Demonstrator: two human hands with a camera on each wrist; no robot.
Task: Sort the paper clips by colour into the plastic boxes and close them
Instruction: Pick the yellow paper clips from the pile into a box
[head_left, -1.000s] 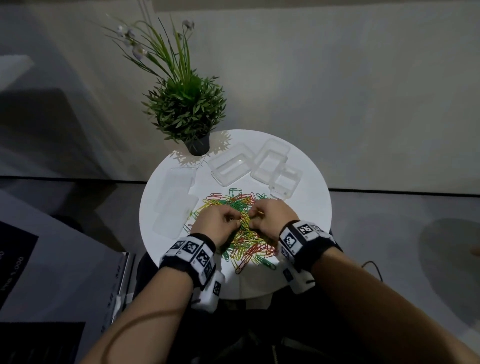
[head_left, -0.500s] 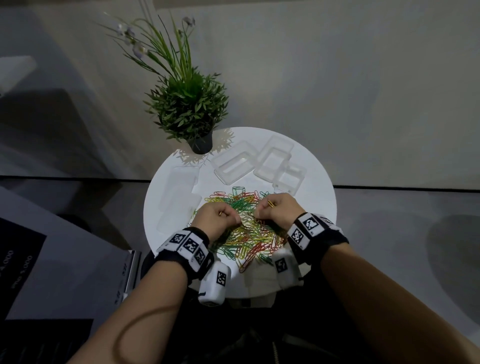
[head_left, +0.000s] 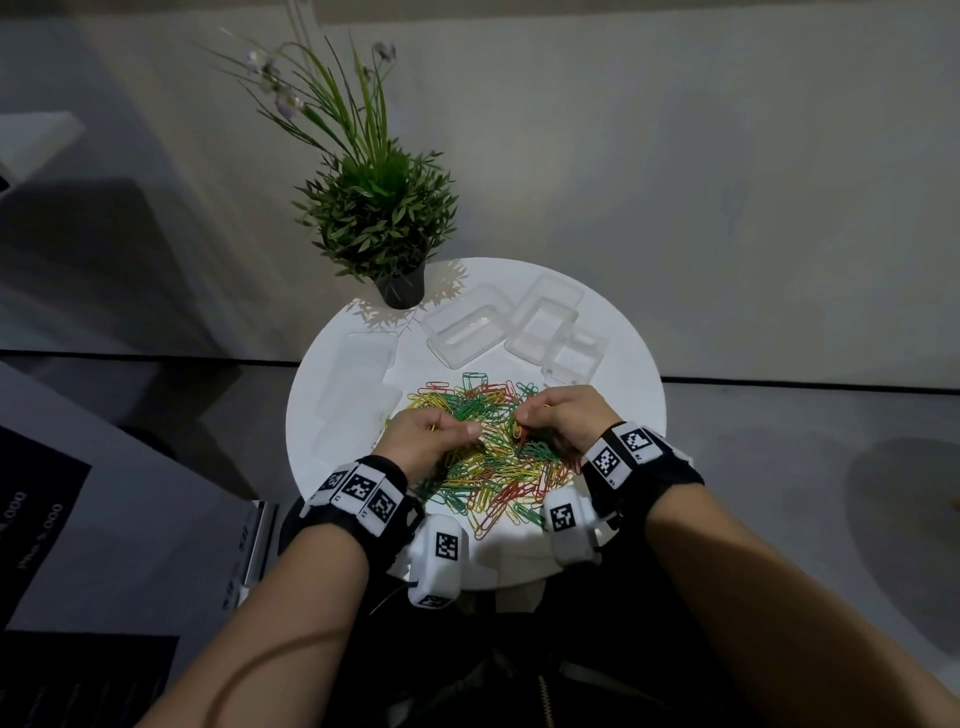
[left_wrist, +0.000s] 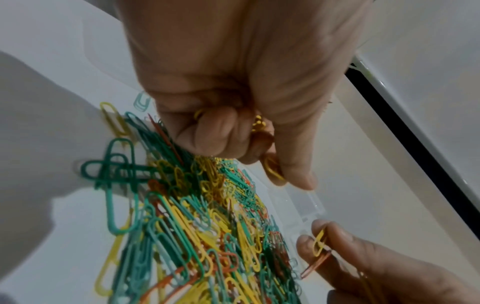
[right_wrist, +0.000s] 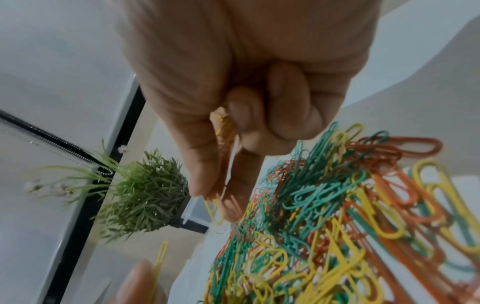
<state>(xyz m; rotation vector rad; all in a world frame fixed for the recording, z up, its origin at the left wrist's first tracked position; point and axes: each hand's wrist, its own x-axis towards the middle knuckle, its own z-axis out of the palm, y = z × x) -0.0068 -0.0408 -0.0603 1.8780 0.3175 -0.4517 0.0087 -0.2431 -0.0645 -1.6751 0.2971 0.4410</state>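
A mixed pile of green, yellow and red paper clips (head_left: 493, 462) lies in the middle of the round white table (head_left: 623, 415). My left hand (head_left: 460, 431) is curled over the pile's left side. In the left wrist view the left hand (left_wrist: 285, 179) keeps a bunch of yellow clips (left_wrist: 258, 124) in its palm and pinches another yellow clip (left_wrist: 272, 170). My right hand (head_left: 524, 415) hovers over the pile's right side. Its fingers (right_wrist: 205, 181) pinch a yellow clip (left_wrist: 320, 241) and a red clip (left_wrist: 315, 265). Three clear open boxes (head_left: 467, 332) (head_left: 545, 317) (head_left: 576, 358) stand behind the pile.
A potted plant (head_left: 379, 228) stands at the table's far left edge. Clear lids (head_left: 358, 384) lie on the left of the table. A dark surface with printed sheets (head_left: 104, 519) sits low at the left. The floor drops away all around the table.
Both hands stay over the pile and have drawn slightly apart. The right hand, which showed a yellow clip at its knuckles half a second ago, is lower on the pile.
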